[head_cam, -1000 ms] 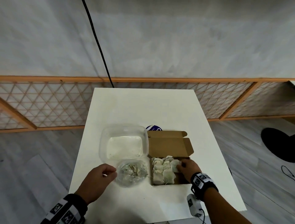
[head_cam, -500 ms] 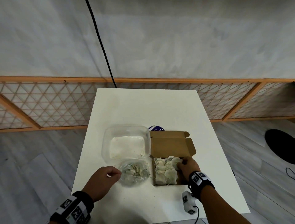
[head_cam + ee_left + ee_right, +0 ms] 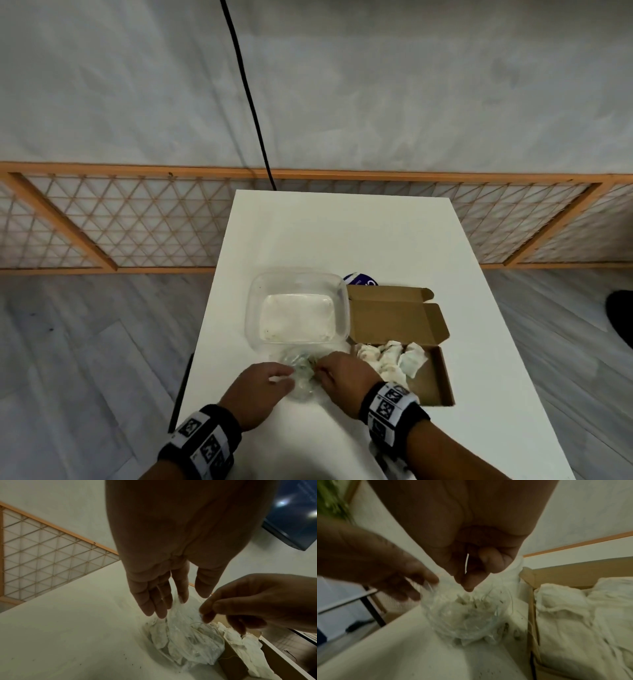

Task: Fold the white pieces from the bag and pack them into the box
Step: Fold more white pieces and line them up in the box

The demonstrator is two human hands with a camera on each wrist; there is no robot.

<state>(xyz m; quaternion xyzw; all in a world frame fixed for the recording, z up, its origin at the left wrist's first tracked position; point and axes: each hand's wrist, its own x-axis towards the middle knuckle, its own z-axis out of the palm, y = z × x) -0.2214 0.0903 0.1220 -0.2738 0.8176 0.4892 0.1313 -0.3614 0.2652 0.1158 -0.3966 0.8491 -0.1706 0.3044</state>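
white table (image 3: 342,233) carries tub (image 3: 298,308), bag (image 3: 301,373), box (image 3: 435,377).

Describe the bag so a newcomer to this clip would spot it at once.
On the white table, look at the near edge, between the clear tub and the person's two hands. The bag lies left of the cardboard box. It alone is crumpled clear film, with white pieces inside.

On the desk (image 3: 342,233), the bag (image 3: 301,377) lies at the near edge, between the left hand (image 3: 260,390) and right hand (image 3: 342,377). Behind it sits a tub (image 3: 298,308). The box (image 3: 435,380) lies just right of both, its lid (image 3: 394,315) folded back, with folded pieces (image 3: 390,359) in its left part.
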